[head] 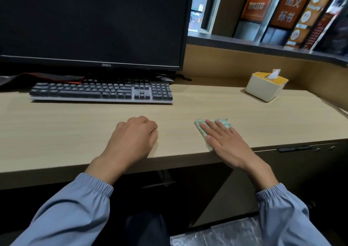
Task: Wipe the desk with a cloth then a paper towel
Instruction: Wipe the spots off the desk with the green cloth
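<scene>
Pale wood-grain desk (75,125) is running under a dark shelf (244,45) of orange signboards, with a black monitor (90,23) and keyboard (101,92) sitting at 11 o'clock and a cream tissue box (265,87), paper towel (274,74) poking up, at 2 o'clock. Right hand (227,144) is pressing flat, fingers straight, on the green cloth (198,123) near the front edge at 4 o'clock. Left hand (131,138) is resting at 8 o'clock, fingers curled under, holding nothing.

Soft even indoor light on the desk (75,125), wide-angle bend at edges, blurred signs (282,6)
</scene>
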{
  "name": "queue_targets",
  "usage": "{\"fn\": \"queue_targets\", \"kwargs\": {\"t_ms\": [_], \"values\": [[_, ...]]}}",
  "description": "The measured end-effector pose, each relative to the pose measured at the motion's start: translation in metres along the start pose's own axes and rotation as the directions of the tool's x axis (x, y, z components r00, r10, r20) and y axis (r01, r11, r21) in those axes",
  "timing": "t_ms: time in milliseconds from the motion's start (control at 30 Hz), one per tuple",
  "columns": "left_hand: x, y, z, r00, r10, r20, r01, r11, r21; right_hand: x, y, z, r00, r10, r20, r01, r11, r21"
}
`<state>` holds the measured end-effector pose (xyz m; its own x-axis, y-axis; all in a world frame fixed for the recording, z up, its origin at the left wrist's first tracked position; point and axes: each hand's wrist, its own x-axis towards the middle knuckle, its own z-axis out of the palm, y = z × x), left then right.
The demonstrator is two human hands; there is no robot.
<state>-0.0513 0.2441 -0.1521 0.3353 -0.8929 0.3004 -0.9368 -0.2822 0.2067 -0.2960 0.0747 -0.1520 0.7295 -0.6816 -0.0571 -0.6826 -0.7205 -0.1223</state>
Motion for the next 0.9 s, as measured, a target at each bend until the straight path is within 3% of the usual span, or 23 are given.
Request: {"fn": "queue_targets", "kwargs": {"t_ms": [167,533,700,900], "values": [[-0.011,-0.015,-0.004,0.999,-0.028,-0.032,0.028,1.0,-0.01,0.003,-0.031,0.007,0.999,-0.027,-0.028,0.027,0.999,-0.02],[-0.023,-0.049,-0.011,0.985,-0.14,-0.101,0.144,0.989,0.032,0.045,-0.171,0.025,0.968,-0.236,0.086,0.233,0.972,0.039],[-0.017,-0.044,-0.009,0.988,-0.131,-0.085,0.135,0.99,0.038,0.039,-0.153,0.02,0.975,-0.213,0.064,0.209,0.976,0.056],[-0.007,-0.024,-0.002,0.994,-0.081,-0.074,0.083,0.996,0.027,0.024,-0.06,0.005,0.997,-0.045,0.056,0.042,0.998,0.044]]}}
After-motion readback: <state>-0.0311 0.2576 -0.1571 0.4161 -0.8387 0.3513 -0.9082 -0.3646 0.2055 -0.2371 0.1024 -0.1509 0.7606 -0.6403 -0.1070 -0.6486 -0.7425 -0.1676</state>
